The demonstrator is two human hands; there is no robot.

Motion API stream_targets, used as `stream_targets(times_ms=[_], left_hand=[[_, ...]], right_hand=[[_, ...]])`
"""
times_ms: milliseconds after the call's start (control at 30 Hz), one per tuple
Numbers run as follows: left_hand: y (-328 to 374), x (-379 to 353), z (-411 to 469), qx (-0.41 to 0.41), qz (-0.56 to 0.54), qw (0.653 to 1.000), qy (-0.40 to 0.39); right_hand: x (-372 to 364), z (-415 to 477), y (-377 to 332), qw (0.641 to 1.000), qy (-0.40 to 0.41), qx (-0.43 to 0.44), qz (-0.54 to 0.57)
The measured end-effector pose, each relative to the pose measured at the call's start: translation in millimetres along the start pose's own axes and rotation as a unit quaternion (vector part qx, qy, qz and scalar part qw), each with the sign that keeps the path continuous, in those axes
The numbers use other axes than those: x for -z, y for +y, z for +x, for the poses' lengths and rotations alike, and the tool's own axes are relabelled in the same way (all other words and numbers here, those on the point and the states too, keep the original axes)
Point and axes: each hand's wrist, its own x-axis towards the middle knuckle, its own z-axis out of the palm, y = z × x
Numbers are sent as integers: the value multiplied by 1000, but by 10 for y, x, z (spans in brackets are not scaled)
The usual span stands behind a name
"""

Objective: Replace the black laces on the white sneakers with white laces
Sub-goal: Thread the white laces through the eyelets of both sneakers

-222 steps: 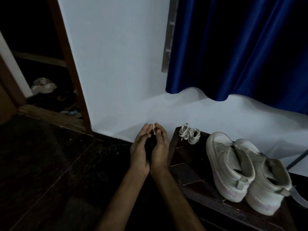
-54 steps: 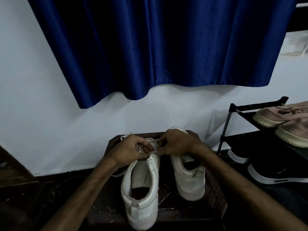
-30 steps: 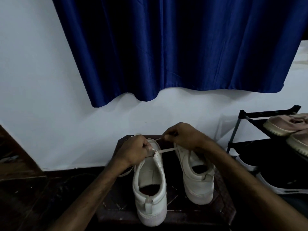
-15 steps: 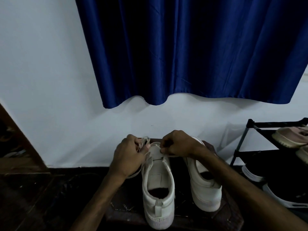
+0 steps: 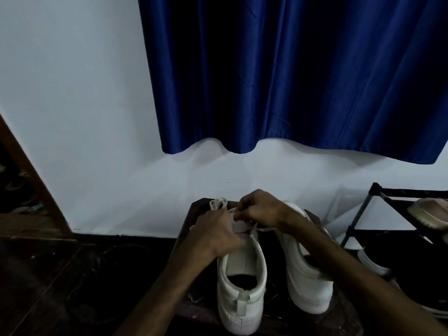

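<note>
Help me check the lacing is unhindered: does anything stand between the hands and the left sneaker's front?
Nothing visible does. The left hand holds the left sneaker at its front and the right hand pinches the white lace there; the spare lace bundle lies behind them on the stool.

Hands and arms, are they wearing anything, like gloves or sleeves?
No. The left hand and right hand have no gloves. The left forearm and right forearm show no sleeves, and no watch or bracelet shows at either wrist.
</note>
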Motion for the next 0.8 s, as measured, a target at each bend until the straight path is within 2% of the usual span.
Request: stream_targets(times_ms=[67,133,200,300,367,567,800], left_hand=[[34,23,64,5,20,999,-33],[-31,38,96,15,-8,999,-40],[-182,30,125,39,-93,994,-45],[-350,2,155,80,-273,957,-50],[-366,-14,120,104,-329,937,-52],[-426,-85,99,121,-382,915,-51],[-400,-117,97,126,-412,902,-32]], right_hand=[[25,13,-3,1000,-4,-8,16],[13,4,2,1000,-6,-17,16],[-5,5,16,1000,-9,-21,7],[-9,28,59,1000,-17,-19,-2],[-17,45,123,1000,-18,-11,5],[-50,16,158,1000,-15,26,7],[-85,-4,152,996,-4,65,-57]])
